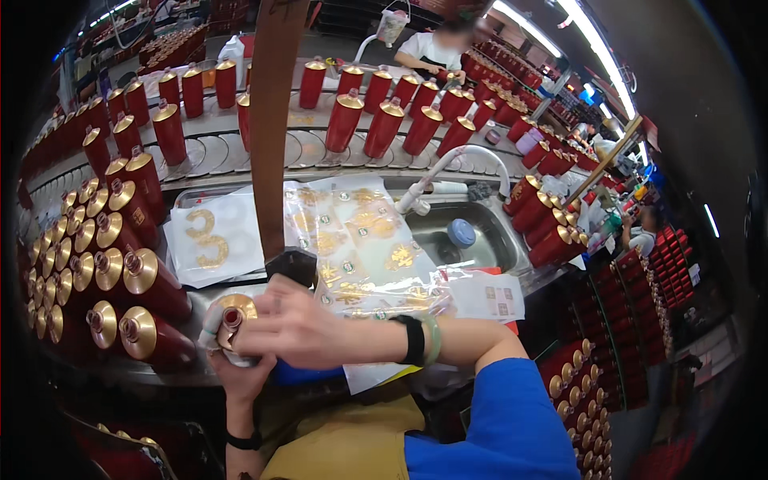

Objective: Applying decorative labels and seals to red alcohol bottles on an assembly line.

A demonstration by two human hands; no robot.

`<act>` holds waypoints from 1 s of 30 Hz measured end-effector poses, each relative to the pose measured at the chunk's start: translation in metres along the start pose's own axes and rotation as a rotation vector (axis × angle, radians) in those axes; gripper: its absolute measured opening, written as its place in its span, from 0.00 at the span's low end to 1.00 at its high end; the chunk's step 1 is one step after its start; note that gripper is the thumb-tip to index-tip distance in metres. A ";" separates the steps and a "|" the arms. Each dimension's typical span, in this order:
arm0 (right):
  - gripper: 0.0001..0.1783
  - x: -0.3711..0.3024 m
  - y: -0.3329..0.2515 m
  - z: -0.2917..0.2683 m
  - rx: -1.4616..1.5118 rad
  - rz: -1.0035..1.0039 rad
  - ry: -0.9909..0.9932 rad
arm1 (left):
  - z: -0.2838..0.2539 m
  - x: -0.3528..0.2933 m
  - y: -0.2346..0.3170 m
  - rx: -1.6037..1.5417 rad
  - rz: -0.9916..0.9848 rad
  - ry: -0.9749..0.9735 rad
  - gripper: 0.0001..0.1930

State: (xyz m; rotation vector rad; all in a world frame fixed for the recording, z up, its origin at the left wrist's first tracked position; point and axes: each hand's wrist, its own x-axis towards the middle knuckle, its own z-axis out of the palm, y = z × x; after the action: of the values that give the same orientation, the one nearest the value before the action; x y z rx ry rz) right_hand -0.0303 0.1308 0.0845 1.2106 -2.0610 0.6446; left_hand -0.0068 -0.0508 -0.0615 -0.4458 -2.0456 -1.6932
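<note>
A dark red bottle (233, 317) with a gold shoulder and an open neck is held at the bench's near edge, seen from above. My left hand (240, 374) grips it from below and the left, with a pale covering on a fingertip. Across it comes my right hand (292, 324), its fingers curled against the bottle's near right side; what lies under those fingertips is hidden. Just beyond my right knuckles is a black block (292, 266) at the foot of a brown post. Clear sheets with gold decals (352, 248) lie beside my right forearm.
Several red bottles (108, 272) crowd the left. A white sheet with gold shapes (212, 240) lies behind my hands. Beyond are a steel sink (428, 240) with a white faucet (456, 164), and a conveyor (208, 152) carrying bottles. A person (436, 52) works across it.
</note>
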 end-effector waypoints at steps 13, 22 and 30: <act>0.09 0.004 -0.004 -0.001 0.150 -0.154 -0.187 | -0.002 0.003 0.013 0.089 0.008 0.037 0.44; 0.10 0.005 0.012 0.003 0.101 -0.107 -0.110 | 0.011 0.012 0.017 0.264 0.066 0.206 0.40; 0.08 0.007 0.008 -0.001 0.145 -0.129 -0.058 | -0.007 0.007 0.030 0.049 0.015 -0.056 0.40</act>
State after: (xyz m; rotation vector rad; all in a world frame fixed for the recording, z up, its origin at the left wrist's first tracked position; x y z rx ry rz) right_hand -0.0399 0.1313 0.0897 1.4481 -1.9918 0.7149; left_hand 0.0033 -0.0516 -0.0318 -0.4968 -2.1134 -1.6360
